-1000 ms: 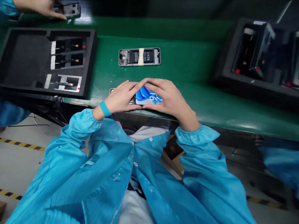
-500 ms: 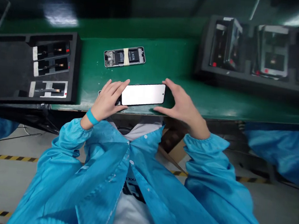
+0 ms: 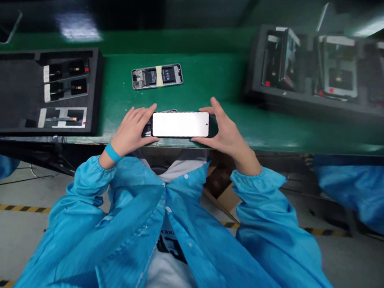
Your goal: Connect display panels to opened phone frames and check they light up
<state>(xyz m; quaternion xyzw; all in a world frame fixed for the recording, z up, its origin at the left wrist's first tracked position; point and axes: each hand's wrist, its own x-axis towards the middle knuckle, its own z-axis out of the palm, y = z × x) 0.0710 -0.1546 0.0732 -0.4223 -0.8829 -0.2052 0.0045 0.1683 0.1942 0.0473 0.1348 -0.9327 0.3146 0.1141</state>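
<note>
A lit phone screen (image 3: 180,124), plain white with a small camera hole near its right end, lies lengthwise by the bench's front edge. At its left end, my left hand (image 3: 130,127) grips the long edges, fingers at the far side and thumb at the near side. Dark phone parts (image 3: 146,129) show under this palm, mostly hidden. My right hand (image 3: 225,131) holds the right end between its thumb and fingers. Farther back on the bench lies an opened phone body (image 3: 157,76), its battery exposed and a cream band across it.
To the left, a black foam tray (image 3: 7,90) holds several screen parts (image 3: 63,117). A second foam tray (image 3: 268,93) with upright screen assemblies (image 3: 340,70) stands at the back right, blurred. Blue-sleeved people (image 3: 360,192) are partly visible on both sides.
My right hand has closed in on the screen's right end, its fingers now at the far edge. The screen sits more level, and the view has shifted slightly.
</note>
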